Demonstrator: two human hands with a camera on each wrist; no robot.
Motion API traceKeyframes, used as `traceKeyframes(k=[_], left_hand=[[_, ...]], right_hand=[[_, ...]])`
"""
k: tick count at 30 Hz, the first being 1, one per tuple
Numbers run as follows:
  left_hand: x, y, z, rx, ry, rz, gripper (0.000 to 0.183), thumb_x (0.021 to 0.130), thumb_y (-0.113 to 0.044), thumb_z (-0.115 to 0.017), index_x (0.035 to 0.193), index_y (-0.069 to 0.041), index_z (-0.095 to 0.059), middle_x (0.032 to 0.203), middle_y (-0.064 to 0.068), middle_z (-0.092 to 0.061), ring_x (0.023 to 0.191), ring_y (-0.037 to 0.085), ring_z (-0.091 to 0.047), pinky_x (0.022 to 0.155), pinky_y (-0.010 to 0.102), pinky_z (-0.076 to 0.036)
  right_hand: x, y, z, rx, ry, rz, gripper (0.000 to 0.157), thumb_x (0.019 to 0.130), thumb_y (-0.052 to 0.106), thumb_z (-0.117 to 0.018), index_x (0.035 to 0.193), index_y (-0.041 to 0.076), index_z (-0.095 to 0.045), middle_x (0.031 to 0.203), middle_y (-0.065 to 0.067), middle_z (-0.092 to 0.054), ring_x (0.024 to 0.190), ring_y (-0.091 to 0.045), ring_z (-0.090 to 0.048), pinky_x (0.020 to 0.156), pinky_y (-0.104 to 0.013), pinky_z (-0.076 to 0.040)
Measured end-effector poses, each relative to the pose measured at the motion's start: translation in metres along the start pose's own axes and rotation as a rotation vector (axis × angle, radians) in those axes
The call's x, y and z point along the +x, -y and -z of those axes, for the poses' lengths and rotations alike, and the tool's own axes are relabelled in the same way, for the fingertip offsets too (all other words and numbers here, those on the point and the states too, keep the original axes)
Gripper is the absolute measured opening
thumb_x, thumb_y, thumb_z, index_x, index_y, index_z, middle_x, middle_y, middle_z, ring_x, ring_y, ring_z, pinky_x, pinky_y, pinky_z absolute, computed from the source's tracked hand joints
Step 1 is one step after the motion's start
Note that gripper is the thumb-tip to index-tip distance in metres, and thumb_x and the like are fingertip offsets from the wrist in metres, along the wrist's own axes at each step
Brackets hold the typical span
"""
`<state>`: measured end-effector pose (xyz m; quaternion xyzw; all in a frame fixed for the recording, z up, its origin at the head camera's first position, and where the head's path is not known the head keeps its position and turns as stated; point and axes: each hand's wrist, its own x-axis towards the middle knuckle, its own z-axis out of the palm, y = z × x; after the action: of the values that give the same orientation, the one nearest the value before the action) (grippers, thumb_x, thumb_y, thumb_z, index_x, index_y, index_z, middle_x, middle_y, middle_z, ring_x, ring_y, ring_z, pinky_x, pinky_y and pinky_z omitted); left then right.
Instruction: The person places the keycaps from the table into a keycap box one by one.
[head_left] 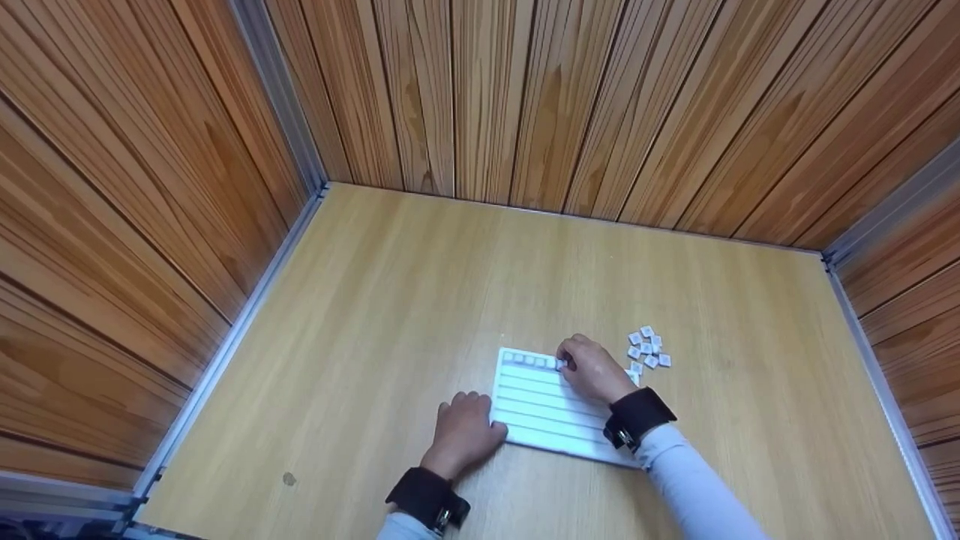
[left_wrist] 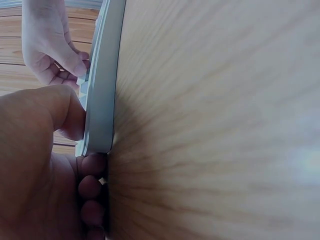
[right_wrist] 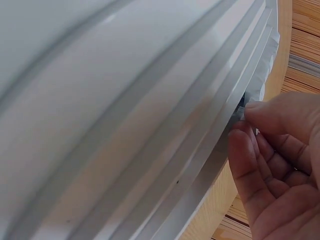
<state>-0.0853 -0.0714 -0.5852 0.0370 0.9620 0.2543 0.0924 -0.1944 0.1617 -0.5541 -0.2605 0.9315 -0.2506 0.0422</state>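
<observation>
Plank walls (head_left: 480, 97) fill the upper part and both sides of the head view, and below them we see a pale wood table (head_left: 420, 285). Toward the lower left of the frame, we make out a dark spot (head_left: 289, 478) on its top. Right of that, at bottom centre, comes the left hand (head_left: 465, 431), a black band (head_left: 427, 497) at its wrist; it grips the board (head_left: 547, 429) by the near left corner, and in the left wrist view we see the thumb on the face and the fingers curled at the edge. White and ridged, the board lies flat on the table, right of the lower centre, with a row of tiles (head_left: 529, 361) along its far edge. At that row's right end, the right hand (head_left: 596, 371) pinches a small piece (head_left: 561, 364) between thumb and finger. Farther right, we find loose tiles (head_left: 646, 349) clustered on the table.
</observation>
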Motion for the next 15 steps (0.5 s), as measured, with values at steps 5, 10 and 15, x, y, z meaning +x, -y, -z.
traceKeyframes(k=[5,10,15], left_hand=[[0.0005,-0.0006,-0.0012,0.023,-0.016,-0.002,0.02,0.081,-0.03,-0.063,0.083,-0.01,-0.059,0.077,0.001,-0.049,0.077,0.021,-0.043,0.072,0.041,-0.036],[0.0006,-0.0016,0.0002,0.0,-0.004,0.007,0.019,0.082,-0.03,-0.063,0.084,-0.011,-0.059,0.078,0.0,-0.048,0.078,0.021,-0.042,0.073,0.04,-0.035],[0.0003,-0.0015,0.0002,0.008,0.008,0.01,0.02,0.083,-0.03,-0.062,0.086,-0.011,-0.06,0.079,0.0,-0.048,0.078,0.021,-0.042,0.073,0.039,-0.035]], right_hand=[[-0.0013,0.0002,0.0002,0.006,0.0,0.014,0.014,0.082,-0.005,-0.073,0.092,0.002,-0.066,0.086,-0.005,-0.058,0.077,-0.016,-0.056,0.07,-0.033,-0.05],[-0.0002,0.0005,-0.001,0.017,0.011,-0.001,0.015,0.082,-0.006,-0.073,0.093,0.001,-0.066,0.086,-0.006,-0.058,0.077,-0.015,-0.055,0.07,-0.033,-0.05],[0.0,-0.0016,-0.0028,0.019,0.0,0.01,0.014,0.082,-0.006,-0.072,0.093,0.001,-0.066,0.085,-0.005,-0.057,0.076,-0.015,-0.055,0.07,-0.032,-0.049]])
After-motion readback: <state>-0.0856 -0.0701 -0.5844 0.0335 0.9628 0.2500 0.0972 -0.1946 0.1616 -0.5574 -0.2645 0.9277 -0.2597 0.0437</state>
